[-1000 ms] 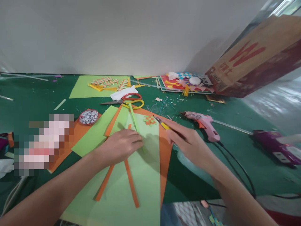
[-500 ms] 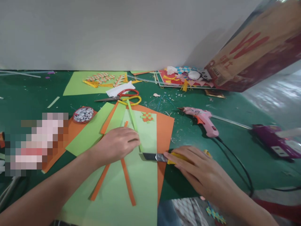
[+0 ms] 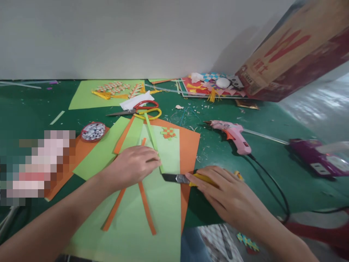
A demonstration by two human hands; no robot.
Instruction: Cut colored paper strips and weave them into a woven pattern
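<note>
My left hand (image 3: 139,165) is closed on a narrow green paper strip (image 3: 151,134), its fingers pinching the strip near the lower end. In my right hand (image 3: 218,189) is a yellow utility knife (image 3: 203,179) with its dark blade out, pointing left. The blade tip meets the strip's lower end, just below my left fingertips. Beneath both lies a pale green paper sheet (image 3: 163,211). Two orange paper strips (image 3: 147,209) rest on that sheet, partly covered by my left hand. A small woven orange-and-green piece (image 3: 169,133) sits near the sheet's top right.
Scissors (image 3: 147,110) with red and yellow handles lie beyond the sheets. Left is a round container of googly eyes (image 3: 93,131). A pink glue gun (image 3: 231,133) with its black cord lies right, near a purple power strip (image 3: 319,156). A paper bag (image 3: 294,54) stands at the back right.
The knife's blade tip has come up against the strip's lower end, and the blade lies slightly more tilted. My left hand keeps its pinch. The whole view has shifted slightly.
</note>
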